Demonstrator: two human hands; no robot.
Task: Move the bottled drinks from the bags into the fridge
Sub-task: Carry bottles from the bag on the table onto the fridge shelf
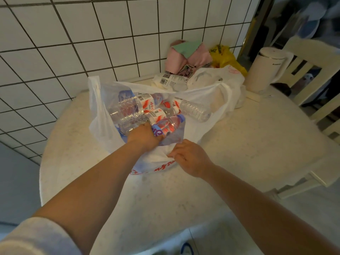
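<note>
A white plastic bag (103, 115) lies open on the round pale table (248, 144). Several clear water bottles with red-and-white labels (132, 105) lie inside it. One bottle (195, 109) pokes out toward the right. My left hand (145, 136) reaches into the bag, its fingers curled round a bottle with a blue-and-red label (168, 125). The near rim of the bag is pinched and held down by my right hand (189, 157).
Behind the bag lie a second white bag (217, 78), a yellow bag (224, 57), pink and green cloths (185, 56) and a white packet (169, 80). A white kettle (265, 69) stands at the back right. A chair (312, 74) stands to the right. A tiled wall runs along the left.
</note>
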